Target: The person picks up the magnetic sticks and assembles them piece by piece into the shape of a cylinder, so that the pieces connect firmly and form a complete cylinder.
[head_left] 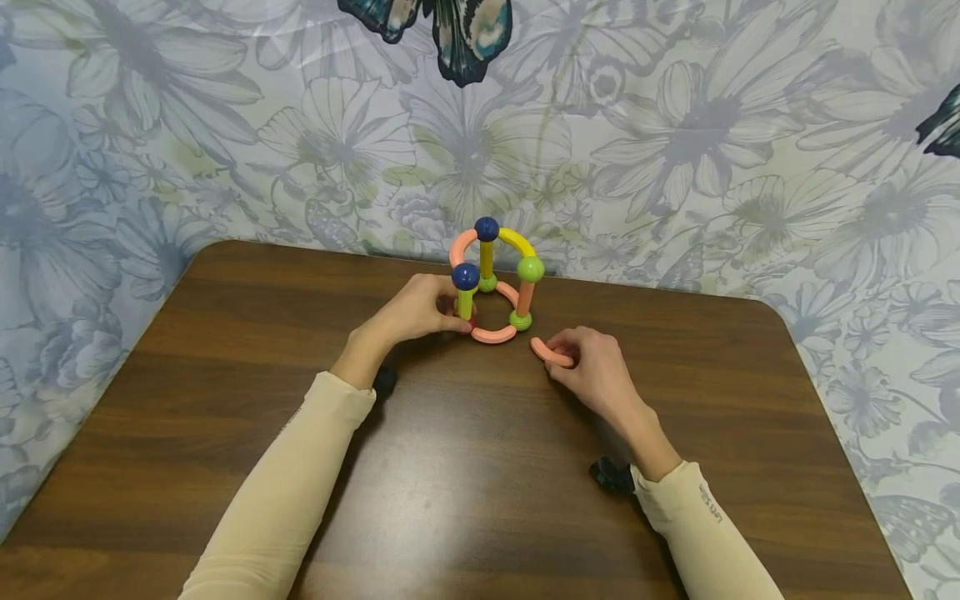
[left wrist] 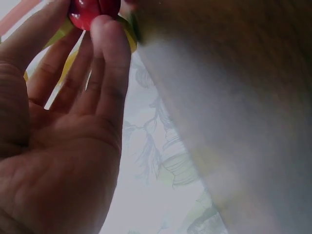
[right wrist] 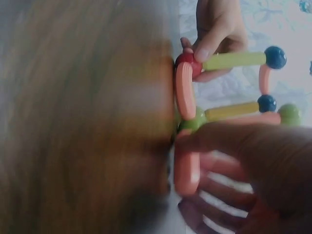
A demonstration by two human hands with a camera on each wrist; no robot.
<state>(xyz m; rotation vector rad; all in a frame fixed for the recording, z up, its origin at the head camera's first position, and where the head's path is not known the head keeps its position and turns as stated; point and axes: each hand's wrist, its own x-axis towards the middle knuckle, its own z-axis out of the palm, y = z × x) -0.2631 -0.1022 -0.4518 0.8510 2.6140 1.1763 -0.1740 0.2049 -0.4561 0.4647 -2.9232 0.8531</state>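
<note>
A toy frame of balls and rods stands on the table, with a blue ball (head_left: 466, 276), another blue ball (head_left: 487, 229) and a green ball (head_left: 530, 268) on top. Upright rods join these to a lower ring of salmon curved rods. My left hand (head_left: 420, 310) pinches the red ball (left wrist: 92, 12) at the frame's lower left corner, below the lime rod (right wrist: 235, 60). Just right of the frame, my right hand (head_left: 596, 367) holds a loose salmon curved rod (head_left: 550, 352) between thumb and fingers. In the head view that rod is apart from the lower green ball (head_left: 521, 322).
The brown wooden table (head_left: 420, 500) has its back edge close behind the frame. Beyond it hangs a flowered cloth (head_left: 697, 142) with butterfly prints. A black wrist device (head_left: 611, 475) sits by the right cuff.
</note>
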